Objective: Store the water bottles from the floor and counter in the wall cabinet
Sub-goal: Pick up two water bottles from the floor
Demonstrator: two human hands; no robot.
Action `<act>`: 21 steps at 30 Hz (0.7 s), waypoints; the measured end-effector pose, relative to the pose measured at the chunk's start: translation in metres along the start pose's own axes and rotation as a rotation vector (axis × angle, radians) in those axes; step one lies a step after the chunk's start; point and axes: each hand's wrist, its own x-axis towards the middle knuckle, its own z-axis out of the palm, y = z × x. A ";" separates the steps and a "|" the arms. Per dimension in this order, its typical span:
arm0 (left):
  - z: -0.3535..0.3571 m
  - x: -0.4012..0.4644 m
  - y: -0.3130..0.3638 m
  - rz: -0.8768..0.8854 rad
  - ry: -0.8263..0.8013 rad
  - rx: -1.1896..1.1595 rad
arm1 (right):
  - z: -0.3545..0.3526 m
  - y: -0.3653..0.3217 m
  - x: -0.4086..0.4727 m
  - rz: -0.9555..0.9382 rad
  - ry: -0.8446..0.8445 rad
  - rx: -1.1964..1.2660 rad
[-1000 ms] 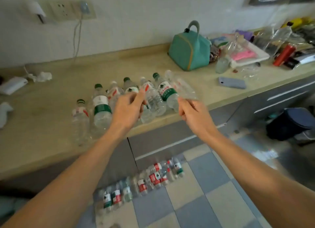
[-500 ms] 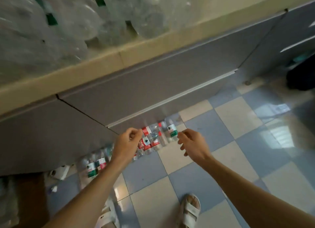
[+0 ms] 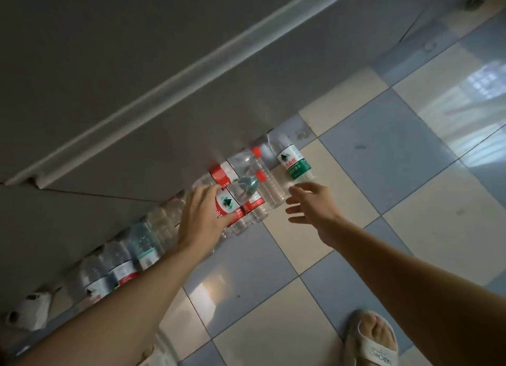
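Observation:
A row of clear plastic water bottles [image 3: 142, 245] lies on the checkered floor along the foot of the grey base cabinet. My left hand [image 3: 201, 217] is down on a red-labelled bottle [image 3: 227, 205] in the middle of the row, fingers over its top and thumb curled under the label. Spread and holding nothing, my right hand [image 3: 309, 205] hovers just short of a red-capped clear bottle [image 3: 269, 191] and a green-labelled bottle [image 3: 294, 165] at the right end. The wall cabinet and the counter are out of view.
The grey base cabinet door [image 3: 137, 78] with its pale handle rail [image 3: 191, 72] fills the upper left. A crumpled white object [image 3: 30, 311] lies at the row's left end. My sandalled foot [image 3: 371, 338] stands on the floor tiles [image 3: 383, 160] at the lower right.
The view has dropped from the counter to the floor. Both hands have reached down to the floor bottles; my left hand now grips a red-labelled one and my right hand has spread open.

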 end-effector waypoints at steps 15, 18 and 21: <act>0.074 0.033 -0.054 0.323 0.112 0.379 | 0.083 0.029 0.094 -0.033 -0.081 0.223; 0.067 0.025 -0.051 0.385 0.099 0.313 | 0.074 0.027 0.088 0.027 -0.089 0.281; 0.061 0.017 -0.045 0.407 0.052 0.241 | 0.059 0.026 0.078 0.044 -0.134 0.364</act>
